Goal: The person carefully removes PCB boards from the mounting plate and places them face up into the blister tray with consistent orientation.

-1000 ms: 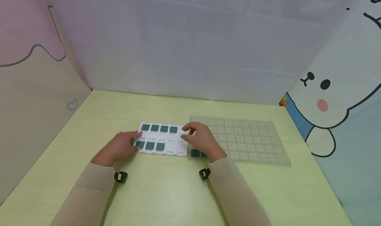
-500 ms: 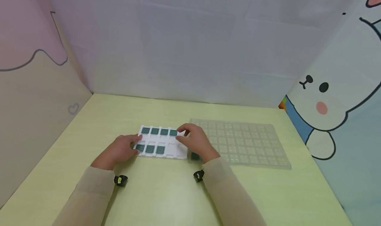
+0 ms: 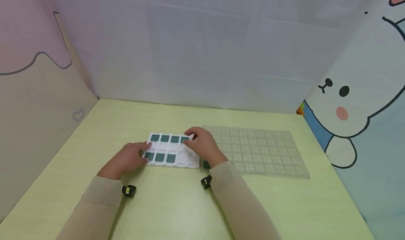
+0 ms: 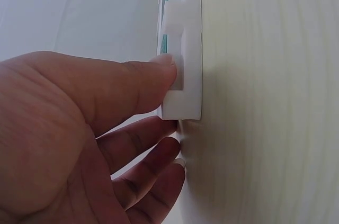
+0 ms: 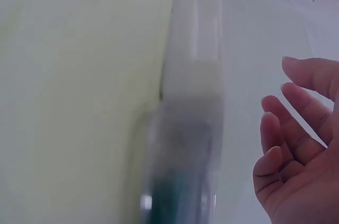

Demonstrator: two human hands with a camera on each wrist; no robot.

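Observation:
A white plastic tray (image 3: 164,148) lies on the table with two rows of pockets, several holding dark green square chips (image 3: 174,139). My left hand (image 3: 126,159) holds the tray's left end, the thumb (image 4: 153,81) on the near edge and the fingers toward the far side. Over the tray's right part hovers my right hand (image 3: 205,145), its fingertips close to the last chip (image 3: 184,139) of the far row. In the right wrist view its thumb and fingers are apart, with nothing seen between them.
A clear pocketed tray (image 3: 259,150) lies right beside the white one, a dark chip (image 3: 206,164) showing in its near left corner, partly behind my right wrist. White sheeting (image 3: 196,50) rises behind the table (image 3: 177,205); printed sheets flank both sides.
My right hand has moved left from the white tray's right end to the last chip of the far row. My left hand has kept its hold on the tray.

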